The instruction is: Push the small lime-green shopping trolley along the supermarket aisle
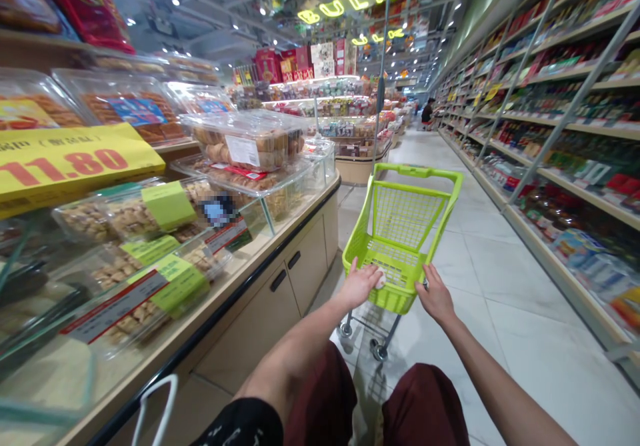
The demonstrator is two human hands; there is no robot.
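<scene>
A lime-green plastic shopping cart (411,207) stands on the floor just in front of my knees, its basket made of open lattice. My left hand (359,285) lies on the near left rim with the fingers stretched out to the right, beside a small white round spot (381,278) on the cart. At the near right corner my right hand (436,294) grips the rim, thumb on the near side and fingers up along the edge. The basket's lattice floor shows between the hands. A thin upright pole (383,66) rises from the cart's left side.
Left is a display counter (305,279) with clear boxes of baked snacks (245,141) and a yellow price sign (75,166). Tall stocked shelves (560,99) line the right. Tiled floor (480,259) runs between them. A person (429,113) crouches far down the aisle.
</scene>
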